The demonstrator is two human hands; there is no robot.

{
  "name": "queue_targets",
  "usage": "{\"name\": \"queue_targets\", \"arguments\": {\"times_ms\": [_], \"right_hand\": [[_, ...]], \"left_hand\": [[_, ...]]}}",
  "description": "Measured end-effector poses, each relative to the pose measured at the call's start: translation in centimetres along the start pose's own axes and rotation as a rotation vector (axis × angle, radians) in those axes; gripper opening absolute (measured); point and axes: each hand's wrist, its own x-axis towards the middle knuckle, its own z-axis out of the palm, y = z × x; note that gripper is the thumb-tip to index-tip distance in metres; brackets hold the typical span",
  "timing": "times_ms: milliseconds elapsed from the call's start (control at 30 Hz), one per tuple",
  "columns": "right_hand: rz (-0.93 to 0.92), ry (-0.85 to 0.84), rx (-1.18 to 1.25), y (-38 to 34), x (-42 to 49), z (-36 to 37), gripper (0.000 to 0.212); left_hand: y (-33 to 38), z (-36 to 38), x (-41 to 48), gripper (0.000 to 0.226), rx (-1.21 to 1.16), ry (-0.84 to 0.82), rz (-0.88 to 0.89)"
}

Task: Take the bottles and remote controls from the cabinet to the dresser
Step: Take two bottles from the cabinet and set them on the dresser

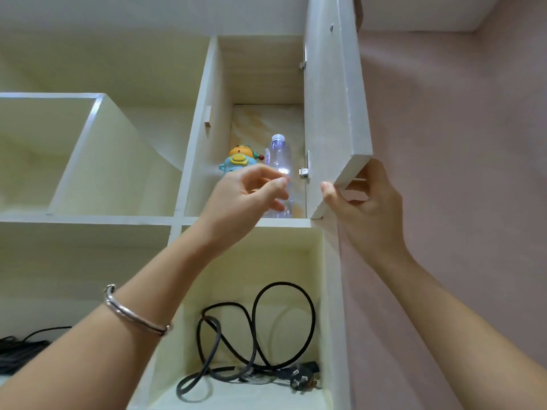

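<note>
Cream wall cabinet [204, 143] by pink wall [444, 143] | cabinet door [331, 113] is being held open by right hand [367, 208], gripped at lower corner | clear plastic bottle [279, 155], upright inside, is being reached for by empty, loosely curled left hand [251, 193] | task judged barely begun; remotes unseen

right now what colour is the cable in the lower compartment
Black: the cable shows best in the head view.

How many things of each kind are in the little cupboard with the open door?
Inside, beside the open door:
Clear bottle: 1
Colourful cartoon figure: 1
Total: 2
The left hand covers part of the shelf, so more could be hidden behind it.
</note>
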Motion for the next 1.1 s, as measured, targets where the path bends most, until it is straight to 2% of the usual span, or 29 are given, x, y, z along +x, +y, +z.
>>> {"name": "queue_targets", "arguments": {"times_ms": [200,267,400,533,700,800,933,1100], "right_hand": [[0.153,0.150,-0.040,0.4,-4.0,1.5,0.022],[0.178,0.070,-0.108,0.8,-5.6,2.3,0.015],[0.202,-0.286,-0.187,0.8,-6.1,5.2,0.013],[0.150,-0.346,-0.208,1.1,-2.4,8.3,0.023],[0.249,-0.430,-0.276,3.3,3.0,11.6,0.049],[0.348,-0.439,-0.295,5.0,4.9,12.9,0.065],[0.472,-0.476,-0.329,7.1,6.8,14.1,0.087],[0.575,-0.432,-0.342,8.5,8.3,14.9,0.099]], "left_hand": [[-5.1,-5.6,-2.7,0.019,0.241,0.109,-0.214],[-6.2,-7.0,-3.3,0.018,0.342,0.115,-0.276],[-6.9,-8.2,-3.1,0.014,0.544,0.144,-0.281],[-7.4,-7.7,-0.3,0.029,0.614,0.184,-0.215],[-9.2,-6.3,4.5,0.047,0.744,0.182,-0.244],[-10.1,-4.7,7.1,0.057,0.723,0.136,-0.294],[-12.2,-3.0,9.6,0.068,0.539,0.095,-0.449],[-13.1,-2.5,12.0,0.078,0.427,0.021,-0.612]]}}
